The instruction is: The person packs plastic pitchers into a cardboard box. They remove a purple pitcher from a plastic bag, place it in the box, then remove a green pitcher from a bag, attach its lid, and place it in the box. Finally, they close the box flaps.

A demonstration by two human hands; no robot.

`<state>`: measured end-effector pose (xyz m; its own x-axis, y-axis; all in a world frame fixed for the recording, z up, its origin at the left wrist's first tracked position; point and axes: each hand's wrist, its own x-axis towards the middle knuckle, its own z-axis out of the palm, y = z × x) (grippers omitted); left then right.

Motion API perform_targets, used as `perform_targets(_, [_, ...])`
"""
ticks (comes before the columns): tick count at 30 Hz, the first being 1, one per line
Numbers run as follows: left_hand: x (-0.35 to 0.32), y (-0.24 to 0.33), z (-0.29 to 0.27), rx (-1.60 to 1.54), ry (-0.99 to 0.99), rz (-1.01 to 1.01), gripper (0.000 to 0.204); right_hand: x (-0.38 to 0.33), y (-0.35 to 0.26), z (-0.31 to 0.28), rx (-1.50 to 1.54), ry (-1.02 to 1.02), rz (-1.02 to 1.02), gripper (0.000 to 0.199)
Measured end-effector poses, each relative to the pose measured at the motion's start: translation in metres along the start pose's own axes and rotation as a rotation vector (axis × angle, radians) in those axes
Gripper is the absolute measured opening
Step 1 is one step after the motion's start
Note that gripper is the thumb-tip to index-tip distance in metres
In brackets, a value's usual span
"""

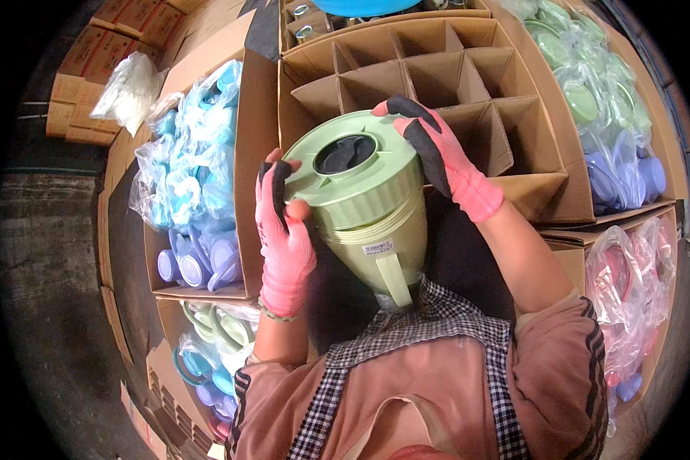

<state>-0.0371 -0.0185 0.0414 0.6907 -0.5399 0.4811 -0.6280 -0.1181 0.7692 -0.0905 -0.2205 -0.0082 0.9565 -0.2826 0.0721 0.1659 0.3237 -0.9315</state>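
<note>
A pale green jug stands tilted in front of my body, its handle and a small white label facing me. On its threaded end sits a wide, ribbed green cap with a dark round opening in the middle. My left hand, in a pink glove with black finger parts and bare fingertips, grips the cap's left rim. At the far right of the same rim, the gloved fingers of my right hand are wrapped over the edge. The jug's lower end is partly hidden by my checked apron.
A divided cardboard carton stands just ahead. To the left, a box holds bagged blue and purple parts; to the right are bagged green parts and pink ones. A blue round thing lies at the far edge.
</note>
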Motion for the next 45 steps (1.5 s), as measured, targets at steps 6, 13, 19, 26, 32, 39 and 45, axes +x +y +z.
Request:
perform_targets(6, [0.007, -0.022, -0.025, 0.257, -0.299, 0.362, 0.090, -0.024, -0.050, 0.007, -0.881, -0.303, -0.645, 0.063])
perform_targets(13, [0.004, -0.029, -0.027, 0.319, -0.321, 0.551, 0.074, -0.027, -0.052, -0.004, -1.154, -0.462, -0.734, 0.062])
perform_targets(19, [0.006, -0.031, -0.027, 0.195, -0.369, 0.490, 0.073, -0.025, -0.049, -0.008, -1.104, -0.485, -0.787, 0.072])
perform_targets(26, [0.013, -0.050, -0.012, -0.083, -0.214, 0.157, 0.094, -0.002, -0.033, -0.038, -1.087, -0.496, -0.797, 0.074])
perform_targets(32, [0.014, -0.056, -0.014, 0.143, -0.296, 0.354, 0.089, -0.005, -0.020, -0.033, -1.027, -0.437, -0.864, 0.067])
perform_targets(39, [0.009, -0.006, -0.011, 0.618, -0.394, 0.377, 0.074, 0.007, -0.025, -0.035, -1.008, -0.504, -0.875, 0.070])
perform_targets(45, [0.003, 0.003, -0.003, 0.619, -0.346, 0.410, 0.064, 0.001, -0.017, -0.038, -1.108, -0.488, -0.891, 0.063])
